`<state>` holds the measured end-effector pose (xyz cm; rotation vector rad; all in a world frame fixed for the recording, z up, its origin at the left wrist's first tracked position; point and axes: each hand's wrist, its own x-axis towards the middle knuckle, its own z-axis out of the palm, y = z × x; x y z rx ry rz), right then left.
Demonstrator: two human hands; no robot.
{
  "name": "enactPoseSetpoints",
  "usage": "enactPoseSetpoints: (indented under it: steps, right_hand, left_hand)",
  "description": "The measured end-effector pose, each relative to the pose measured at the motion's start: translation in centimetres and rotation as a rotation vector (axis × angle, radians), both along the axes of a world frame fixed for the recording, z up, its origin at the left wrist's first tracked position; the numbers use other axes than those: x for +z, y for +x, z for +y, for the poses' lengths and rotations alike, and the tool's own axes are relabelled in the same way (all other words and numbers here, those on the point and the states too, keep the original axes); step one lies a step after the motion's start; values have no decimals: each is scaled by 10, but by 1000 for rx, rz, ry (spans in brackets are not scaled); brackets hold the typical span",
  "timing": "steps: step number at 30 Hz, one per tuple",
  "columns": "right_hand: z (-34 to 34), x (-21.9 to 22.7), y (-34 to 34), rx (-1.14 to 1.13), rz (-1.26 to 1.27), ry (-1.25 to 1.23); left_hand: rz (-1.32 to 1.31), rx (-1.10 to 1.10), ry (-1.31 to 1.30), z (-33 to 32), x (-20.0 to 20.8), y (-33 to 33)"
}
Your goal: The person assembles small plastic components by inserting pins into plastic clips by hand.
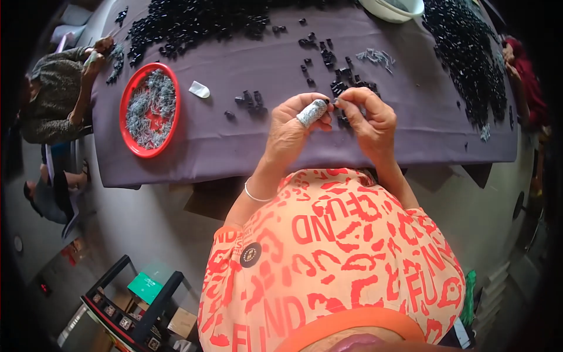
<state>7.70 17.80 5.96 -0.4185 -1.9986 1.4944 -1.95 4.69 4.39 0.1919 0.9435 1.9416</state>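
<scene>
My left hand (287, 126) and my right hand (375, 120) meet fingertip to fingertip above the near part of the table. A silvery wrapping (312, 113) covers the left thumb. Pinched in the left fingers is a small black plastic piece (329, 102), mostly hidden. The right thumb and forefinger are closed at its side; whatever they grip is too small to make out. Just beyond the hands lies a cluster of black plastic pieces (359, 84), partly covered by them. Farther off are loose grey pins (378, 57). More black pieces (252, 102) lie left of my left hand.
A red basin (122, 111) of grey pins stands on the purple cloth (229, 146) at left, beside a white scoop-shaped piece (199, 89). Black heaps (199, 23) spread at the far side and right. A white bowl (384, 13) stands far back. Other people's hands (91, 64) work at both sides.
</scene>
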Motion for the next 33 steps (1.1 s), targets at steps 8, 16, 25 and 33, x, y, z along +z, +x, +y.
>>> enactPoseSetpoints:
  steps: [8,16,25,33]
  right_hand:
    - [-1,0,3,33,-28,346]
    - [0,-7,7,87,-52,453]
    - [-10,-9,9,94,-122,328]
    - [-9,-6,10,78,-168,176]
  left_hand:
    - [405,10,-166,-2,1,7]
    - [717,31,-330,-8,-6,10]
    - [597,-8,-301,-12,-16,11]
    - [298,-2,-203,-12,-20,11]
